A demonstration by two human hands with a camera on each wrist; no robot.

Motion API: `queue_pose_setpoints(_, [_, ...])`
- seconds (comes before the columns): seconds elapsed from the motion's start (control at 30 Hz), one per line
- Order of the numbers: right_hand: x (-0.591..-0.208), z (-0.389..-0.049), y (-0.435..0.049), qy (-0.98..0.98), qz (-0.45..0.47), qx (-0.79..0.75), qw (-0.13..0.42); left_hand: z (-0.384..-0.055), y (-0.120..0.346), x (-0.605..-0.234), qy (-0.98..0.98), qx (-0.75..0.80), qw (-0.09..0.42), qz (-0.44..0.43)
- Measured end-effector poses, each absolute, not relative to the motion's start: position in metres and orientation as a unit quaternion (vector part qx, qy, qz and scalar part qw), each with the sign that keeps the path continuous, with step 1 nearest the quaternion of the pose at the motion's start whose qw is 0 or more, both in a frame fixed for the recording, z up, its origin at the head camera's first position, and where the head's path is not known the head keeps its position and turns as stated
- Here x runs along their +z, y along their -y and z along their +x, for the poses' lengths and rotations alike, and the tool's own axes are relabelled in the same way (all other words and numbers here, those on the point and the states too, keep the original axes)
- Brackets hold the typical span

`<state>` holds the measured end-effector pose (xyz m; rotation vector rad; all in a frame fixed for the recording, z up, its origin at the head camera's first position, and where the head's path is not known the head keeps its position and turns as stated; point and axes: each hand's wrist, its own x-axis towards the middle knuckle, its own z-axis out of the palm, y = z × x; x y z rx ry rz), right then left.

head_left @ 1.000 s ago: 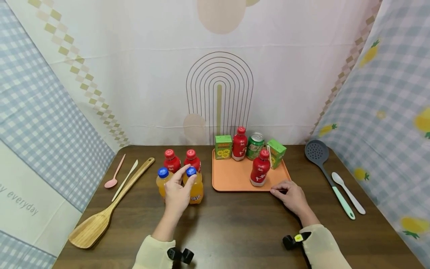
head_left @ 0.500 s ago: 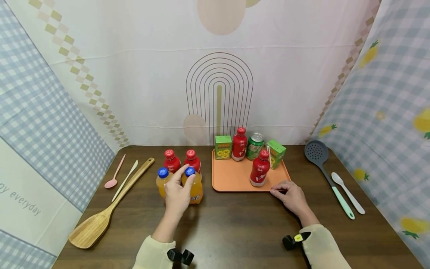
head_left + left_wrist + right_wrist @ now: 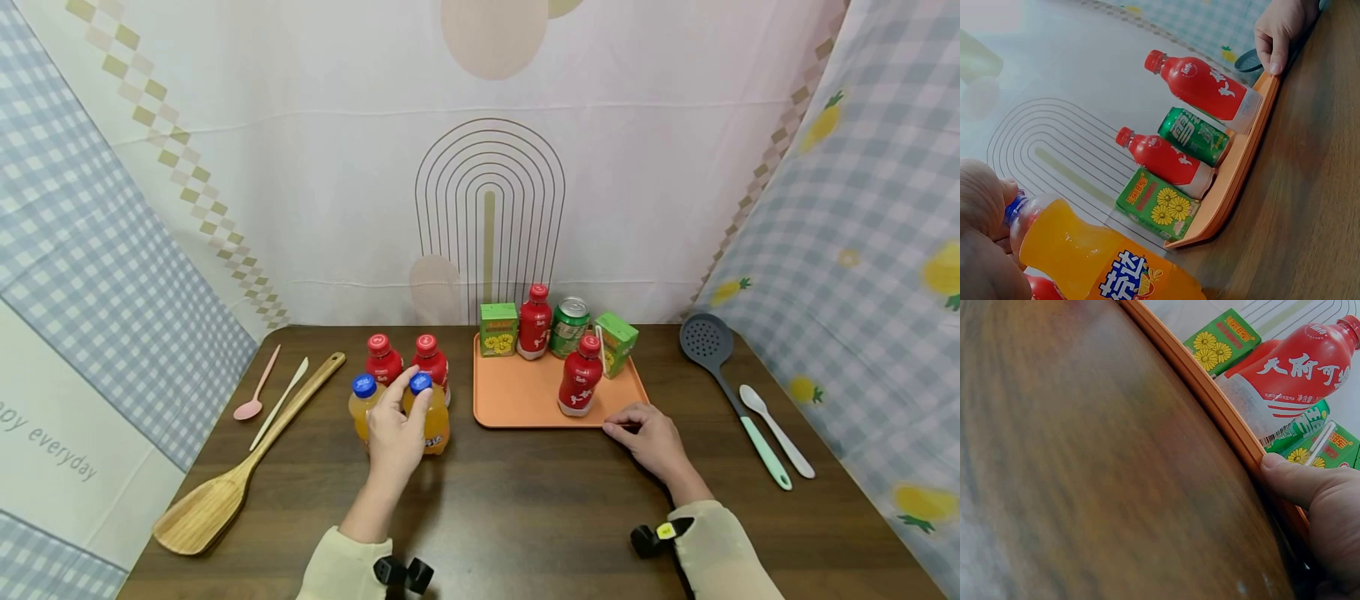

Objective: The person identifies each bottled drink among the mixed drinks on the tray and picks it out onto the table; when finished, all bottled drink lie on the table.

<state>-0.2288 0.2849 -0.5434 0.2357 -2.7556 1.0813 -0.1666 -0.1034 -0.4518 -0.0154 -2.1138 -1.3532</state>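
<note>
My left hand [image 3: 396, 429] pinches the blue cap of an orange soda bottle [image 3: 437, 427], which stands upright on the table. Left of it is a second orange soda bottle [image 3: 360, 406], partly behind the hand. Two red cola bottles [image 3: 384, 363] stand just behind this pair. At the orange tray's [image 3: 517, 408] front right corner, my right hand [image 3: 654, 437] grips the rim, thumb on top [image 3: 1291, 478]; its other fingers are mostly hidden. On the tray are two red cola bottles [image 3: 580, 383], a green can [image 3: 570, 327] and two green drink cartons [image 3: 498, 331].
Left on the table [image 3: 510, 517] lie a wooden spatula [image 3: 225, 492], a white knife [image 3: 279, 404] and a pink spoon [image 3: 255, 396]. A grey skimmer [image 3: 708, 342] and a white spoon [image 3: 776, 429] lie at the right. Patterned cloth [image 3: 337, 167] hangs behind.
The pinched orange soda bottle has shifted slightly left with my left hand, nearer the other orange bottle. My right hand and the tray stay in place.
</note>
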Motion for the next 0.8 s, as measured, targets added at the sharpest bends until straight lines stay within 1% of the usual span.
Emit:
queue_pose_setpoints(0.33, [-0.5427, -0.2284, -0.2844, 0.924, 0.082, 0.363, 0.088, -0.166, 0.1029, -0.4516, 0.803, -0.504, 0.319, -0.002])
queue_pose_setpoints(0.8, [-0.5443, -0.2289, -0.2862, 0.931, 0.071, 0.351, 0.076, -0.1645, 0.1021, -0.4476, 0.816, -0.5, 0.29, 0.003])
